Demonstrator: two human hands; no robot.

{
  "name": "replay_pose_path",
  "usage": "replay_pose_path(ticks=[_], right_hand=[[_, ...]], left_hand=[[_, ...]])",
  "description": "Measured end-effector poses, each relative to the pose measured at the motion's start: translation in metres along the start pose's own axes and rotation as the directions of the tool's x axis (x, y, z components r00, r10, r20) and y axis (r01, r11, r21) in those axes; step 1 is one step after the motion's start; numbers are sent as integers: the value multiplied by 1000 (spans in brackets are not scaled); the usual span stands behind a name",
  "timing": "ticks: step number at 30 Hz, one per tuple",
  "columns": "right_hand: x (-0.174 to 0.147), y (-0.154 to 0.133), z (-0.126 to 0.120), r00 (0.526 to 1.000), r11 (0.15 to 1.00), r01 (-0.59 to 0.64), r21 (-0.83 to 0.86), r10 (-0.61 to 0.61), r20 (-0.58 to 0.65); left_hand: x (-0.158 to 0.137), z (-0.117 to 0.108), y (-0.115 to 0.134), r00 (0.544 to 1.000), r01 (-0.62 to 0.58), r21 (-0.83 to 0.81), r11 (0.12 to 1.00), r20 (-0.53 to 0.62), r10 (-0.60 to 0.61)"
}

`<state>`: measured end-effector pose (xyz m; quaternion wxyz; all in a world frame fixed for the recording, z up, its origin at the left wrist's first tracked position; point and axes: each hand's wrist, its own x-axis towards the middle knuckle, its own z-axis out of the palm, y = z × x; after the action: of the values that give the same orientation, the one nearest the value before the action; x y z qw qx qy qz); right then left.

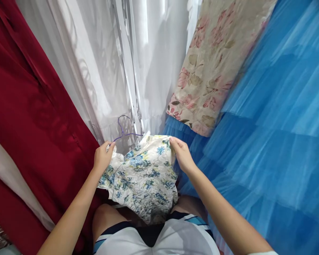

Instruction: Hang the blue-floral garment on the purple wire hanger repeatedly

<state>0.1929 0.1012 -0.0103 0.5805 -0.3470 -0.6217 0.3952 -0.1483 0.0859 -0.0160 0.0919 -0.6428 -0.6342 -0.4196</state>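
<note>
A white garment (146, 173) with a blue, green and yellow floral print hangs between my hands, above my lap. My left hand (103, 156) is closed at the garment's upper left, pinching the left arm of a thin purple hanger (122, 133). The hanger's right arm reaches the garment's neckline, and its hook points up and away from me. My right hand (183, 153) pinches the garment's upper right corner between thumb and fingers, pulling that edge out to the side. Part of the hanger is hidden by the cloth and my left fingers.
Dark red cloth (42, 106) hangs close on the left. White curtain-like fabric (159, 63) and shiny metal poles (130, 67) stand ahead. On the right hang a cream pink-flowered garment (202, 81) and a tiered blue tulle skirt (276, 148).
</note>
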Motion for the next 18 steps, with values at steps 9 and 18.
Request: replay_pose_path(ticks=[9, 18], right_hand=[[-91, 27, 25, 916, 983, -96, 157, 26, 400], [-100, 47, 11, 952, 923, -276, 268, 224, 207]], left_hand=[[-65, 46, 31, 922, -36, -473, 881, -356, -153], [-83, 85, 138, 943, 279, -951, 136, 298, 149]])
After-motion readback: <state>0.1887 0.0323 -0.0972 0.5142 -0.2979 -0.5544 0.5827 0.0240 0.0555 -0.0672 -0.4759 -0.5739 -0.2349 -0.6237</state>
